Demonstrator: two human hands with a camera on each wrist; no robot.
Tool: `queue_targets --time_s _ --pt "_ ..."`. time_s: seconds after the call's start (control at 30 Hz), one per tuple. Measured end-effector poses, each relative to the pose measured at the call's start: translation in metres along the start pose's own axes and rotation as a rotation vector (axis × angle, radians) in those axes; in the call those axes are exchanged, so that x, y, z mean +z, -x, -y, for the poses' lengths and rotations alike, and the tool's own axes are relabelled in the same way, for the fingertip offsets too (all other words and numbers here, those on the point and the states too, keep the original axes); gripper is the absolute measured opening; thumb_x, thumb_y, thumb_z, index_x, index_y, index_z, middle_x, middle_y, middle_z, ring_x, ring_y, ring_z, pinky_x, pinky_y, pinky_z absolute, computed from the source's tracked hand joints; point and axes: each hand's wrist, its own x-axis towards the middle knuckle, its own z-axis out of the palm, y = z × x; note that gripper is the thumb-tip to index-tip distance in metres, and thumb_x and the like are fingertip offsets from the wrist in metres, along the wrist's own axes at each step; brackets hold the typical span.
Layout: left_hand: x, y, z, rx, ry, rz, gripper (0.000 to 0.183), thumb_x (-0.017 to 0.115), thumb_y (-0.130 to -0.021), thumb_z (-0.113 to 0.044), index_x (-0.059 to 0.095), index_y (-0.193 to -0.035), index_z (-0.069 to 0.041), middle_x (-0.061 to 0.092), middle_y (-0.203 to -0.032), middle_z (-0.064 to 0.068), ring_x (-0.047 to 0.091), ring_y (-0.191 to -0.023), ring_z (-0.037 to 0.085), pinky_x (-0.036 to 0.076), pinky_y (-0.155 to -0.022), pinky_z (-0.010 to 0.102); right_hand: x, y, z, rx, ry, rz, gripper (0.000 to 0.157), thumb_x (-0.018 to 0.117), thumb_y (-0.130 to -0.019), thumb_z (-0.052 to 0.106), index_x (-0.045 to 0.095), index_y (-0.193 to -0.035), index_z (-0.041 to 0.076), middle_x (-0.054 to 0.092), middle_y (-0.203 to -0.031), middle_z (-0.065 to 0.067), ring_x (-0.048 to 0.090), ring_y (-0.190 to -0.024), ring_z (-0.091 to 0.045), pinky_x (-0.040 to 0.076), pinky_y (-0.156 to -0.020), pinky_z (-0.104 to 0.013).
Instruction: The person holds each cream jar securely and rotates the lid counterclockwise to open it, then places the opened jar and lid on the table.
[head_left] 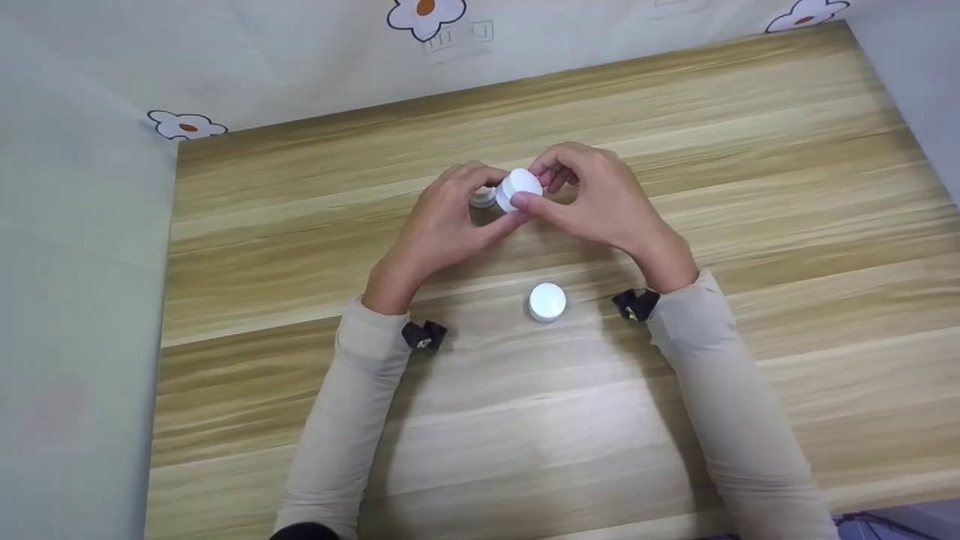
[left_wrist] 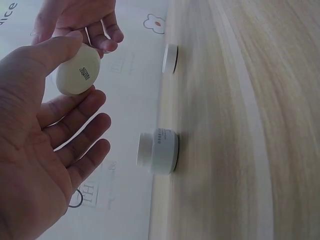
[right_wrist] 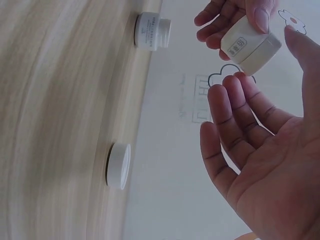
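A small white cream jar (right_wrist: 240,42) with its lid (head_left: 526,181) on is held up off the table, tilted. My left hand (head_left: 450,217) grips its body between thumb and fingers; the printed base (left_wrist: 79,72) faces the left wrist camera. My right hand (head_left: 600,195) has its thumb and a finger on opposite sides of the lid, the other fingers loosely spread. A second white jar (left_wrist: 162,151) stands upright on the table, its narrower neck uncovered; in the head view the left hand partly hides it. Nearer the person lies a separate white lid (head_left: 547,301).
The wood-grain table (head_left: 262,420) meets a pale flower-printed backdrop (head_left: 315,60) at its far edge. Another pale panel (head_left: 75,300) borders the left side. Dark wrist cameras (head_left: 424,334) sit at the sleeve cuffs.
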Motion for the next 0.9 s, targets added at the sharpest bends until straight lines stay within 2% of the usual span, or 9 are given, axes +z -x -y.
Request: queue_targets --time_s 0.23,0.63,0.9 --pt "-0.0003 -0.0007 -0.0010 -0.003 -0.013 -0.004 0.051 0.071 -0.087 -0.057 0.070 -0.122 -0.020 0.071 -0.115 -0.005 0.059 -0.113 0.012 0.047 -0.102 0.033 -0.0014 0.0000 0.0011 0.020 0.032 -0.011 0.044 0.076 -0.084 0.056 0.073 -0.100 0.014 0.074 -0.096 0.000 0.070 -0.090 -0.024 0.052 -0.081 -0.039" --pt "-0.0005 -0.0001 -0.0007 -0.006 -0.018 0.007 0.050 0.071 -0.087 -0.057 0.070 -0.122 -0.021 0.070 -0.117 -0.006 0.059 -0.114 0.010 0.046 -0.103 0.032 0.0001 -0.0015 0.0012 0.003 0.026 -0.011 0.041 0.077 -0.085 0.052 0.073 -0.098 0.013 0.073 -0.096 -0.001 0.070 -0.091 -0.023 0.051 -0.082 -0.036" --pt "-0.0010 -0.0002 -0.0016 -0.010 -0.022 0.017 0.050 0.071 -0.087 -0.057 0.070 -0.123 -0.021 0.070 -0.117 -0.006 0.059 -0.114 0.011 0.046 -0.103 0.032 0.0001 -0.0010 0.0016 -0.016 0.044 -0.009 0.039 0.077 -0.086 0.049 0.073 -0.100 0.013 0.073 -0.097 -0.001 0.069 -0.090 -0.018 0.052 -0.082 -0.034"
